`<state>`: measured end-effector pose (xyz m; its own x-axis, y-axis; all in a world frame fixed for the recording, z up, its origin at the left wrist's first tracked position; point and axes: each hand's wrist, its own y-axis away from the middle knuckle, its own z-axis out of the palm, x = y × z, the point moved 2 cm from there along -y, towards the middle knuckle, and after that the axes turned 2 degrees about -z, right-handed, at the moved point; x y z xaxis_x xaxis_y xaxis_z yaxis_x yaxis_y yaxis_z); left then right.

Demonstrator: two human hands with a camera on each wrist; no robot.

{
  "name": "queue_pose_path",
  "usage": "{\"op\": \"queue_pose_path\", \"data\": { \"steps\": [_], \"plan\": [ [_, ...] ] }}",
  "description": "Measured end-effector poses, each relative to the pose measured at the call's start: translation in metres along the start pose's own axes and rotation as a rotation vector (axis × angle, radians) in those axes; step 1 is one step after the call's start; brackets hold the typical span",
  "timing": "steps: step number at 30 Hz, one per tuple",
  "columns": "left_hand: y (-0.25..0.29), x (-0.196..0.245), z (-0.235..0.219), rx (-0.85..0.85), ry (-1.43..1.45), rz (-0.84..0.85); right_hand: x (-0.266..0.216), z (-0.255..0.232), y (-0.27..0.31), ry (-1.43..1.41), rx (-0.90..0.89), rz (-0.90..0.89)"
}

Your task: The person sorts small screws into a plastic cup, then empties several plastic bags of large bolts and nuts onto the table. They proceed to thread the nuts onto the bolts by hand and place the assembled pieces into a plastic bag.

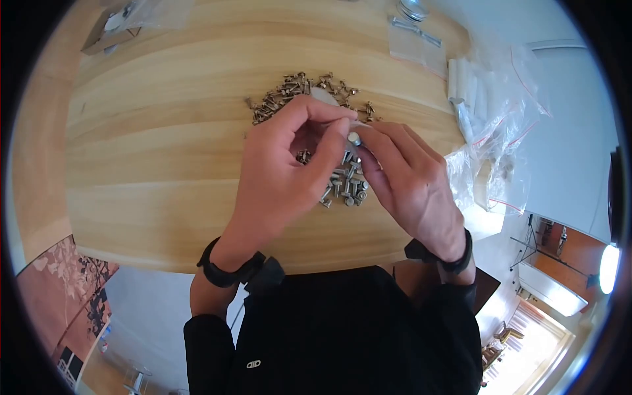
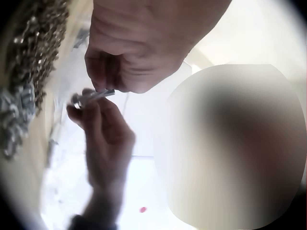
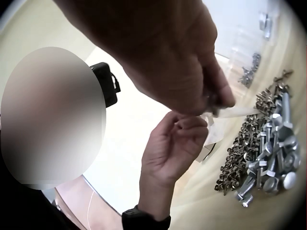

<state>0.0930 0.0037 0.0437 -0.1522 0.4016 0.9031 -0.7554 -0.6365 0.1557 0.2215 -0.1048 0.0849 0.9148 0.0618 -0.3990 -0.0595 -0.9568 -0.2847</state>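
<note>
A metal bolt is pinched in the right hand, its round head facing the head camera. Against it, the left hand has thumb and forefinger pressed together on a translucent white piece. In the left wrist view the bolt lies across the right hand's fingertips, its shank end beside the curled left fingers. The right wrist view shows the white piece stretching toward the pile. Below the hands lie larger silver bolts; small brownish screws lie behind them.
Clear plastic bags and white rolls cover the table's right side. At the back right are a bag with long bolts and round metal pieces. A small open box stands at the back left.
</note>
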Motion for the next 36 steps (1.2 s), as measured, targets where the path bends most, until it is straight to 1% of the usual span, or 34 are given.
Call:
{"op": "queue_pose_path", "data": {
  "steps": [1,2,3,4,5,6,8,10,11,13,14,15,16,17,18,19,20,22,23,24,26,27,28,30,31,32,33,34,35,36],
  "plan": [
    [0.000,0.000,0.002,0.031,-0.205,0.166,-0.005,-0.006,-0.001,0.151,-0.012,-0.035],
    [0.002,0.001,0.004,0.062,-0.411,0.332,-0.008,-0.011,-0.001,0.153,-0.014,-0.030],
    [0.003,0.000,0.005,0.057,-0.409,0.328,-0.013,-0.017,-0.003,0.200,-0.058,-0.030],
    [0.006,0.002,0.007,0.034,-0.453,0.377,-0.016,-0.021,-0.004,0.247,-0.101,-0.033],
    [0.008,0.005,0.008,0.014,-0.496,0.428,-0.018,-0.026,-0.005,0.249,-0.102,-0.032],
    [0.010,0.008,0.008,0.014,-0.494,0.428,-0.020,-0.030,-0.005,0.277,-0.116,-0.051],
    [0.011,0.010,0.008,0.008,-0.444,0.298,-0.019,-0.038,-0.006,0.306,-0.128,-0.070],
    [0.010,0.008,0.008,0.005,-0.400,0.295,-0.013,-0.043,-0.005,0.225,-0.201,-0.104],
    [0.010,0.007,0.008,0.000,-0.358,0.290,-0.010,-0.042,-0.006,0.227,-0.201,-0.101],
    [0.010,0.008,0.008,-0.017,-0.369,0.283,-0.003,-0.042,-0.005,0.092,-0.028,-0.109],
    [0.009,0.008,0.008,-0.027,-0.382,0.274,-0.001,-0.039,-0.003,0.098,-0.025,-0.107],
    [0.009,0.008,0.007,-0.034,-0.380,0.275,0.001,-0.037,0.000,0.039,0.068,-0.096],
    [0.008,0.006,0.007,-0.057,-0.334,0.216,0.002,-0.033,0.004,-0.020,0.160,-0.084],
    [0.008,0.004,0.008,-0.079,-0.290,0.155,0.003,-0.028,0.009,-0.018,0.162,-0.079],
    [0.010,0.005,0.009,-0.085,-0.291,0.153,0.007,-0.024,0.015,-0.063,0.253,0.102],
    [0.011,0.007,0.011,-0.058,-0.207,0.135,0.011,-0.019,0.022,-0.109,0.344,0.284],
    [0.011,0.008,0.011,-0.031,-0.124,0.116,0.012,-0.012,0.027,-0.108,0.350,0.287],
    [0.011,0.007,0.011,-0.011,-0.076,0.131,0.019,0.003,0.039,-0.056,0.207,0.538],
    [0.010,0.007,0.010,0.013,-0.028,0.148,0.019,0.010,0.041,0.010,0.115,0.534],
    [0.010,0.007,0.011,0.002,-0.035,0.145,0.021,0.016,0.045,0.008,0.124,0.544],
    [0.009,0.011,0.009,0.133,-0.053,0.137,0.025,0.030,0.050,0.007,-0.007,0.522],
    [0.006,0.012,0.007,0.134,-0.077,0.147,0.028,0.035,0.052,-0.066,-0.022,0.558],
    [0.002,0.014,0.006,0.130,-0.089,0.144,0.031,0.035,0.053,-0.076,-0.014,0.564],
    [-0.006,0.019,0.005,0.150,-0.092,0.107,0.038,0.036,0.056,-0.182,-0.070,0.605],
    [-0.010,0.022,0.007,0.108,-0.138,0.096,0.038,0.034,0.058,-0.188,-0.065,0.613],
    [-0.011,0.026,0.011,0.099,-0.145,0.090,0.037,0.030,0.058,-0.144,-0.027,0.526],
    [-0.013,0.031,0.018,0.042,-0.140,0.066,0.036,0.027,0.060,-0.098,0.013,0.442],
    [-0.016,0.036,0.026,-0.018,-0.136,0.042,0.037,0.027,0.062,-0.099,0.026,0.456],
    [-0.018,0.042,0.034,-0.036,-0.144,0.037,0.038,0.028,0.064,-0.076,0.014,0.463],
    [-0.021,0.047,0.043,-0.102,-0.081,0.006,0.040,0.029,0.069,-0.051,0.001,0.470]
  ]
}}
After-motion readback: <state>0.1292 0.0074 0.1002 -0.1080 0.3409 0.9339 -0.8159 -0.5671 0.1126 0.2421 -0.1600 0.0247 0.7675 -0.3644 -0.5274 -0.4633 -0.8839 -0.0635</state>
